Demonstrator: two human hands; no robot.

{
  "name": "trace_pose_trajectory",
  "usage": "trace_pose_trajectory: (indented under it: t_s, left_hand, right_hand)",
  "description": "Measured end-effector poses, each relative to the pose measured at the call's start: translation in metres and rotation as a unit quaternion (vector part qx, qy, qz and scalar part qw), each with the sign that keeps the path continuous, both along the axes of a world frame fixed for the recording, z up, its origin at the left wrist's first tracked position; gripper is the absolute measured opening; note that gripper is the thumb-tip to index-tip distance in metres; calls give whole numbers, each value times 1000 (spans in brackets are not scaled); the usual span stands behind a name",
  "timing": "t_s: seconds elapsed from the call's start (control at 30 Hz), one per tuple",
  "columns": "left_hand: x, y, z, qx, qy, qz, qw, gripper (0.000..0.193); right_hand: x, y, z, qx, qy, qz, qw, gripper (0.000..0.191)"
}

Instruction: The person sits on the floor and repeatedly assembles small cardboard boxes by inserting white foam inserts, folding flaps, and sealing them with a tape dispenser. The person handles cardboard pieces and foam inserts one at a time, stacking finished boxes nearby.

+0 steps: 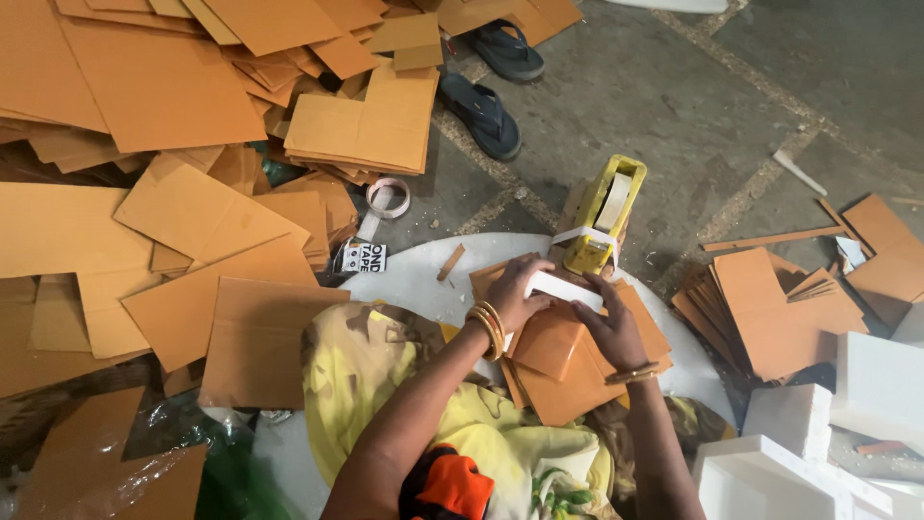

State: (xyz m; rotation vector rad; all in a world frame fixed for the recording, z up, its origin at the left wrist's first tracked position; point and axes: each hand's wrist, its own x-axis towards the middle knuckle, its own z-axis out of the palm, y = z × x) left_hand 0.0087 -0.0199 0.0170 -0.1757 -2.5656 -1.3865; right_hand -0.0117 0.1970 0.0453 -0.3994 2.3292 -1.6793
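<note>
Both hands (568, 313) curl around a white foam block (566, 289) over cardboard pieces (568, 371)

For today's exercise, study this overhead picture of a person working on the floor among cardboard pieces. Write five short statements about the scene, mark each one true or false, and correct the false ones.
1. Both the left hand and the right hand rest on a white block. True.
2. The tape dispenser is red. False: it is yellow, with a roll of pale tape in it.
3. A pair of dark sandals lies on the floor beyond the dispenser. True.
4. The white foam pieces lie to the person's left. False: they lie at the right.
5. Each wrist bears gold bangles. True.
</note>
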Motion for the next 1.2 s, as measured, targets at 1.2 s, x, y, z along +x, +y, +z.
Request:
trace_pose_trajectory:
  t_s: [1.2]
  left_hand:
    - [-12, 5, -12, 18, -101, 5, 995, 53]
  right_hand:
    - [-6, 9, -39, -179, -128, -39, 975, 46]
